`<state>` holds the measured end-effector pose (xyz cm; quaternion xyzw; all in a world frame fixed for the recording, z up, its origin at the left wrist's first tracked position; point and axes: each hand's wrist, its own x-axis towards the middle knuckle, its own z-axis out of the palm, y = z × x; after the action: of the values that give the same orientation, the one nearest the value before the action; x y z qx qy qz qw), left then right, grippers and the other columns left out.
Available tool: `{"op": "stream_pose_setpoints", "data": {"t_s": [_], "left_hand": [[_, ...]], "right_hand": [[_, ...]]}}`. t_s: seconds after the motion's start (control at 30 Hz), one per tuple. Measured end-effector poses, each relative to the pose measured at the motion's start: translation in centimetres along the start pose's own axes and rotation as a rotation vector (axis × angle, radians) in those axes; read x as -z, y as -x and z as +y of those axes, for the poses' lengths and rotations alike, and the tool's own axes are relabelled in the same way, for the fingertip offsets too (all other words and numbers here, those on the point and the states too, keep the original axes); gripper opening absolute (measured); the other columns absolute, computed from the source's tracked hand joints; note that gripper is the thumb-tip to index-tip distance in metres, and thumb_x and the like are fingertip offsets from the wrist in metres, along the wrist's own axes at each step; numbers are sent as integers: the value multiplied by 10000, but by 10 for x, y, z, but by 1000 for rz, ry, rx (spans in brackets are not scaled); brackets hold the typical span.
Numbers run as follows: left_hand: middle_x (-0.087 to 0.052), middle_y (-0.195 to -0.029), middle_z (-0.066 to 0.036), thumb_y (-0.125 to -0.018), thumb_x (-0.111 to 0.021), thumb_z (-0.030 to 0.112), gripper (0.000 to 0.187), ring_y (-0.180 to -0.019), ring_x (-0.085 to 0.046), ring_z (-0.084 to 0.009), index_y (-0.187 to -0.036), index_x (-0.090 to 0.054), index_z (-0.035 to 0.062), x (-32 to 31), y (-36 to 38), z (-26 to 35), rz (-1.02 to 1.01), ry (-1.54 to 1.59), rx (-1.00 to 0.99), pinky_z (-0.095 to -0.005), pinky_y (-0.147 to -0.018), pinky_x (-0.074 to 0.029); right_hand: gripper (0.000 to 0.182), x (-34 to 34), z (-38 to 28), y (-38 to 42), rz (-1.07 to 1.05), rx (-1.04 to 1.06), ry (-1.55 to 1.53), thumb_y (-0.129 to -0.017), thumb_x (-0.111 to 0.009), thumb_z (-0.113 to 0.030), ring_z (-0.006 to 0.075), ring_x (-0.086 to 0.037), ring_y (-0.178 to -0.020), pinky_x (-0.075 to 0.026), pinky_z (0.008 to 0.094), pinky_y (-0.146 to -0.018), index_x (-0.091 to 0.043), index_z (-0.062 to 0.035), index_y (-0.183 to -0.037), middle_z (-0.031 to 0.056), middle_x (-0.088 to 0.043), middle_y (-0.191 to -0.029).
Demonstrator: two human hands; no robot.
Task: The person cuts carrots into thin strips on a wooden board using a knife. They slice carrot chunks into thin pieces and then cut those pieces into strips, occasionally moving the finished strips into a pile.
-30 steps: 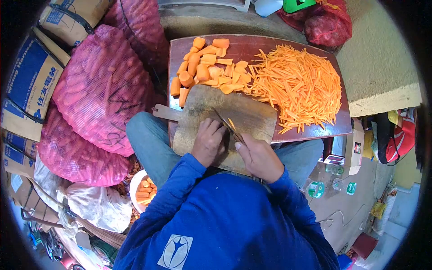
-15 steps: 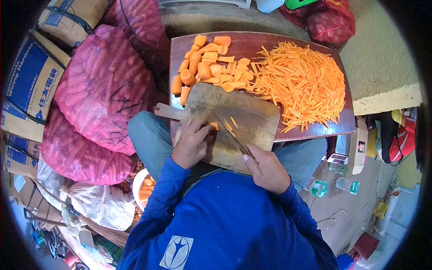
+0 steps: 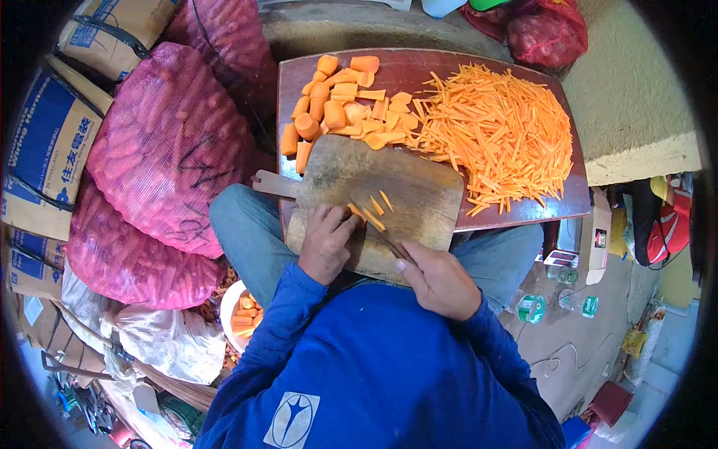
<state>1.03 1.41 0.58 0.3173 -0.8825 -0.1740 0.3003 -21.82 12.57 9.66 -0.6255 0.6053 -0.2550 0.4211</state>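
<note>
My left hand (image 3: 329, 238) is closed over a small piece of carrot (image 3: 354, 210) on the wooden cutting board (image 3: 404, 179), its fingertips bent down on it. In my right hand (image 3: 440, 278) is a knife (image 3: 390, 241), gripped by the handle, with the blade pointing up and left beside the carrot piece. A few cut carrot sticks (image 3: 384, 200) lie on the board near the blade. Beyond the board, chunks of peeled carrot (image 3: 334, 114) sit at the left, and a large heap of carrot sticks (image 3: 508, 142) at the right.
The board rests over my lap and the edge of a reddish-brown table (image 3: 419, 63). Pink mesh sacks (image 3: 172, 142) are stacked at left beside cardboard boxes (image 3: 56, 142). A white bucket (image 3: 231, 318) of carrots stands by my left leg. Plastic bottles (image 3: 531, 307) lie on the floor at right.
The knife blade has come down and left, closer to my left fingers. Another cut carrot stick now lies by the blade. My left hand has shifted slightly right.
</note>
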Motion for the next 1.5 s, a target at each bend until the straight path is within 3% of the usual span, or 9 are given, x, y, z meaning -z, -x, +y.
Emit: {"op": "stream_pose_setpoints", "data": {"t_s": [0.23, 0.43, 0.57, 0.67, 0.73, 0.9, 1.07, 1.23, 1.5], "left_hand": [[-676, -1096, -152, -747, -708, 58, 336, -1057, -628, -365, -1072, -728, -23, -6, 4, -3, 66, -35, -62, -493, -918, -490], [-679, -1086, -140, -757, -725, 77, 323, -1069, -637, -353, -1067, -726, -12, -1, 4, 1, 39, -65, -63, -496, -926, -475], [-675, -1093, -124, -720, -759, 81, 377, -1054, -631, -360, -1090, -727, 16, -8, 5, -3, 106, -24, -40, -508, -927, -462], [-673, -1108, -119, -706, -769, 77, 396, -1053, -624, -360, -1097, -729, 30, -7, 8, -4, 84, -30, -20, -517, -941, -451], [-672, -1115, -118, -701, -771, 74, 401, -1055, -620, -358, -1098, -730, 34, -6, 6, -3, 54, -46, -26, -520, -949, -446], [-655, -1083, -116, -668, -777, 80, 421, -1030, -608, -346, -1082, -725, 24, -7, 4, -1, 93, -77, -29, -522, -952, -437], [-654, -1049, -113, -689, -794, 78, 389, -1005, -615, -339, -1069, -727, 34, -7, 7, -1, 86, -94, -33, -517, -931, -433], [-662, -1024, -108, -711, -804, 76, 348, -979, -618, -331, -1047, -722, 37, 0, -2, 5, 142, -99, -57, -516, -923, -429], [-672, -1042, -118, -697, -802, 67, 360, -978, -616, -332, -1046, -716, 34, -1, 4, 2, 103, -121, -35, -519, -930, -423]], "right_hand": [[270, 9, -17, 0, -107, -11, 122, -1087, -595, -247, 543, -696, -903, -544, 615, -774, -539, -2, -1189, 315, -712, -948], [278, -10, -8, -38, -85, 63, 172, -1093, -576, -252, 552, -693, -876, -539, 633, -768, -529, 7, -1183, 334, -700, -905], [289, -1, -17, -27, -120, 70, 182, -1090, -580, -255, 555, -692, -880, -535, 639, -771, -528, 12, -1186, 341, -695, -889], [295, -3, -17, -21, -172, -36, 128, -1090, -579, -254, 563, -688, -889, -533, 643, -778, -531, 15, -1200, 345, -697, -903], [305, -13, -7, -33, -68, 64, 187, -1089, -578, -260, 567, -690, -893, -537, 651, -774, -532, 14, -1216, 347, -701, -911], [311, -11, -5, -30, -54, 96, 151, -1089, -580, -263, 565, -694, -882, -540, 650, -769, -536, 15, -1221, 346, -702, -908], [309, -12, -6, -30, -130, -20, 174, -1090, -578, -267, 566, -694, -877, -546, 643, -773, -556, 18, -1205, 350, -703, -935], [298, -12, -7, -35, -26, 129, 138, -1094, -573, -282, 565, -688, -856, -540, 644, -759, -553, 11, -1142, 339, -701, -896], [296, -16, -3, -43, -74, 84, 175, -1098, -568, -287, 567, -681, -859, -527, 651, -750, -563, 8, -1124, 333, -700, -896]]}}
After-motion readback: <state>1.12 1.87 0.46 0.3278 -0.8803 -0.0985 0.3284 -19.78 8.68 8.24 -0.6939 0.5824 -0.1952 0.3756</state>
